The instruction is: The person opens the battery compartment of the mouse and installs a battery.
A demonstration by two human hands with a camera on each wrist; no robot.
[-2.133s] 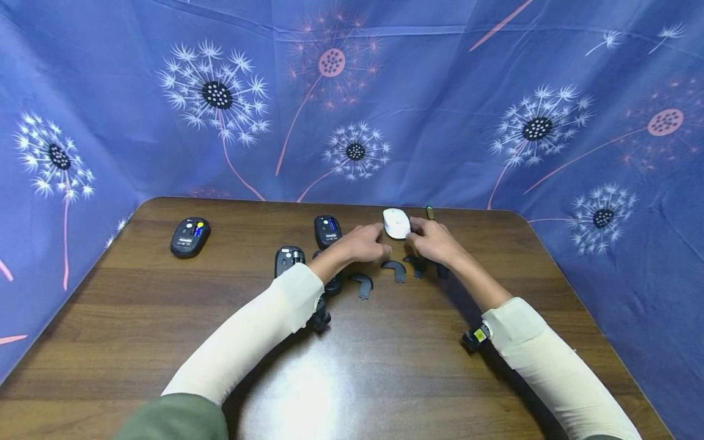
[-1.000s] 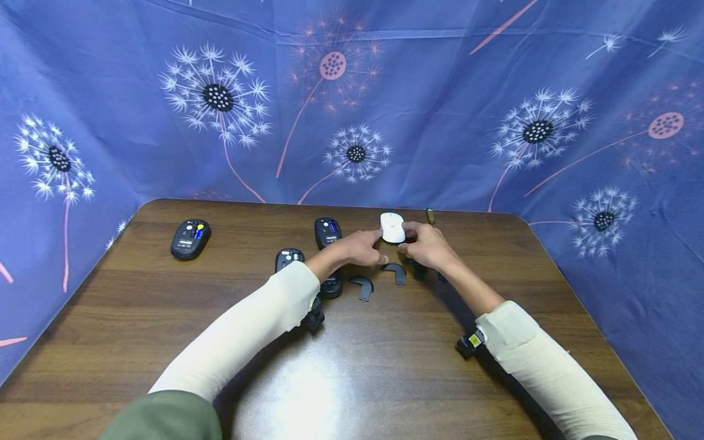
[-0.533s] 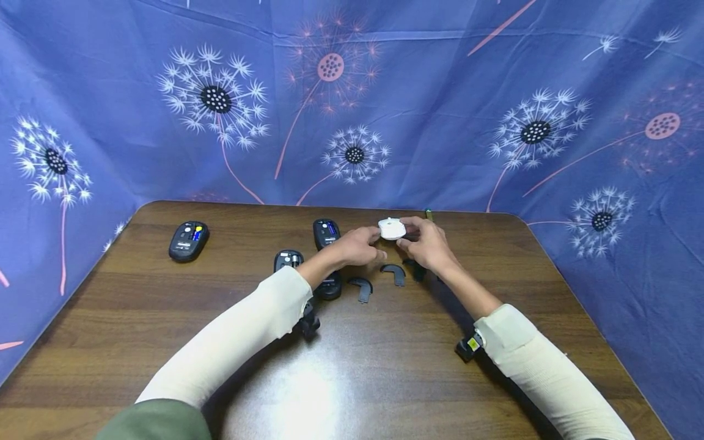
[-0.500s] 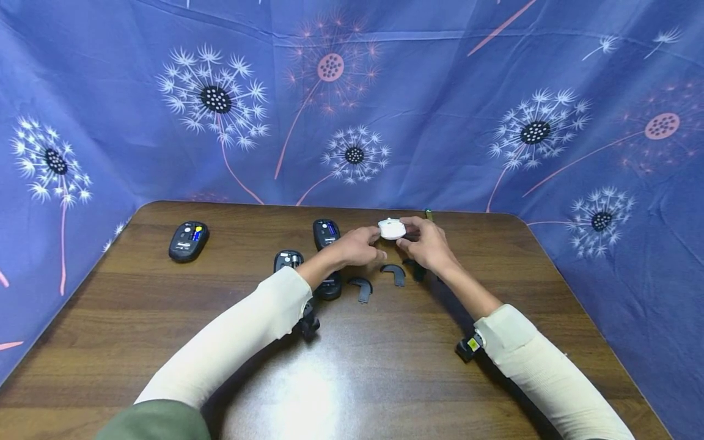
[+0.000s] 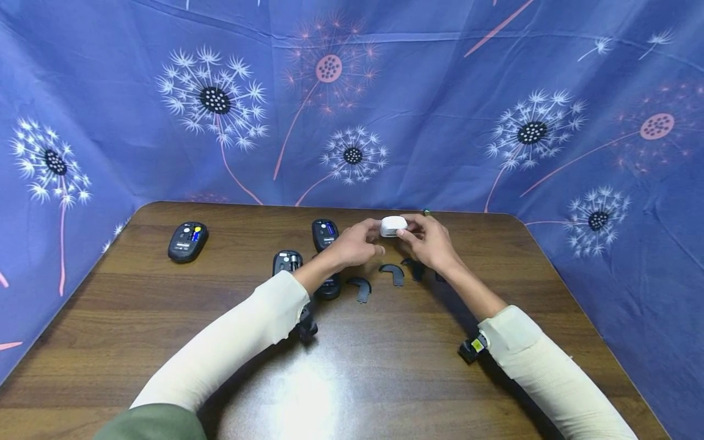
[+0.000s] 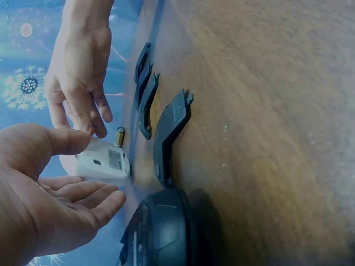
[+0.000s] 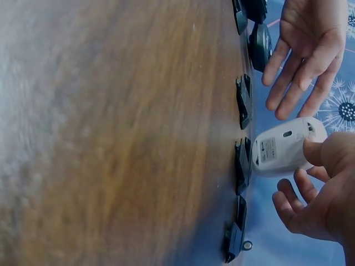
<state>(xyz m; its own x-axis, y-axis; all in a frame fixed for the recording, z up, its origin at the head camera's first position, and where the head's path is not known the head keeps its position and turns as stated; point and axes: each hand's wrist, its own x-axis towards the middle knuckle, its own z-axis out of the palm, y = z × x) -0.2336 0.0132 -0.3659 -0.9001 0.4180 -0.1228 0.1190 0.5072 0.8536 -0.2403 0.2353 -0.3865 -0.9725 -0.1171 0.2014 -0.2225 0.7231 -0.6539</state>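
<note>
A white computer mouse (image 5: 393, 226) is raised at the far side of the table. My right hand (image 5: 431, 244) pinches it, with the thumb on the labelled underside in the right wrist view, where the mouse (image 7: 282, 148) shows a small sensor opening. Beside its other end, my left hand (image 5: 354, 245) has its fingers extended and holds nothing; the right wrist view shows a small gap between that hand (image 7: 313, 52) and the mouse. Curved black battery covers (image 5: 393, 274) lie on the near side of both hands. Behind the right hand is a small battery (image 6: 120, 136).
One black mouse (image 5: 189, 241) lies underside up at the far left, its battery bay exposed. More black mice (image 5: 325, 234) lie near my left forearm, partly covered by it. A patterned blue cloth (image 5: 352, 104) hangs along the table's back edge.
The white mouse has been lifted off the table and tipped so its underside faces me. My left hand, earlier touching its left side, has drawn slightly away. The right hand keeps hold of it.
</note>
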